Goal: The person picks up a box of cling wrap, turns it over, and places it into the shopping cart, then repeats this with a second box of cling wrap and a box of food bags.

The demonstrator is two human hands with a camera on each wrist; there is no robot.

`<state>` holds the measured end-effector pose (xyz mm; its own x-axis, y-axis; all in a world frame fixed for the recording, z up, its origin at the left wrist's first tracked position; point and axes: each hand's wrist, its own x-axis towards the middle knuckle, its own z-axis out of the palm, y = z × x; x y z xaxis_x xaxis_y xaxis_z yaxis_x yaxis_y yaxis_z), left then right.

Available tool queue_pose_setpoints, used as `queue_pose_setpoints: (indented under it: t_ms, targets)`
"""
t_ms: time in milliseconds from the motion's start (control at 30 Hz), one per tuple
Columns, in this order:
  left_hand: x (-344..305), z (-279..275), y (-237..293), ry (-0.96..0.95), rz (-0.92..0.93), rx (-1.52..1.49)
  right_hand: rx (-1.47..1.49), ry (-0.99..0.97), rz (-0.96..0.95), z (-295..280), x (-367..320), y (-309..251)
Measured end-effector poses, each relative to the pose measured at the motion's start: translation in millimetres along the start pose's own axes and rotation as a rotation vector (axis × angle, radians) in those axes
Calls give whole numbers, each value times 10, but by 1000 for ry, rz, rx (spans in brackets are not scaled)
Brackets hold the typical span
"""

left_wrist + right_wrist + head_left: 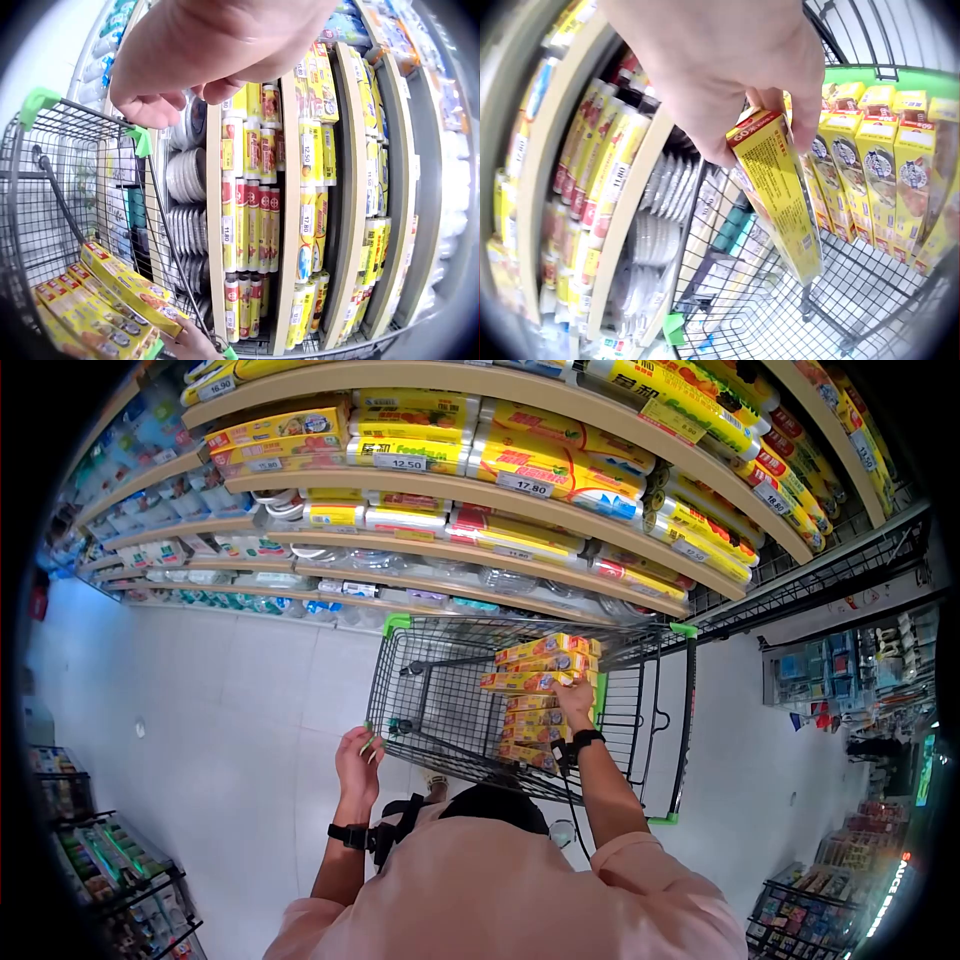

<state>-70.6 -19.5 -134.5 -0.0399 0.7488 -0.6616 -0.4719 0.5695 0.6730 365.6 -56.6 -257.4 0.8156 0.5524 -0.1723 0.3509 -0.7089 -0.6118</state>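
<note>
My right hand (574, 702) pinches a long yellow carton with a red end (776, 187) over the shopping cart (455, 622). In the right wrist view its thumb and fingers grip the carton's upper end, and the carton slants down into the basket. Several similar yellow cartons (876, 161) stand in a row beside it, at the green-trimmed end of the cart. My left hand (358, 765) hangs just off the cart's near left corner, its fingers loosely bent around nothing. In the left wrist view that hand (217, 45) overlaps the cart's green corner piece (139, 141).
Shelves (380, 480) with yellow rolls, cartons and price tags run along the cart's far side. Stacked clear plastic ware (186, 176) fills a lower shelf. White tiled floor (230, 710) lies left of the cart. Other display racks (120, 870) stand behind at both sides.
</note>
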Motion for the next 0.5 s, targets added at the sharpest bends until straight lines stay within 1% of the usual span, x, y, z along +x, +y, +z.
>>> queue_pose_setpoints:
  t_ms: [33, 67, 167, 200, 267, 300, 333, 433, 500]
  targets:
    - [-15, -17, -9, 18, -3, -3, -43, 1, 17, 48, 101, -4]
    - [-29, -34, -16, 34, -5, -5, -80, -60, 105, 90, 225, -7]
    - [-114, -24, -66, 75, -20, -8, -23, -166, 104, 181, 445, -63]
    - [-142, -20, -90, 86, -24, -5, -100, -57, 59, 313, 541, -22]
    - [-190, -9, -133, 111, -32, -4, -117, 25, -69, 610, 762, 171]
    - [-223, 4, -143, 117, -38, 5, -127, 67, -130, 658, 807, 192]
    - [-257, 22, -148, 123, -45, 10, -139, 21, -120, 687, 855, 215]
    - [-319, 67, -175, 138, -54, 10, -116, 15, -9, 795, 902, 215]
    - [-318, 87, -179, 136, -54, 11, -128, 31, 30, 804, 866, 133]
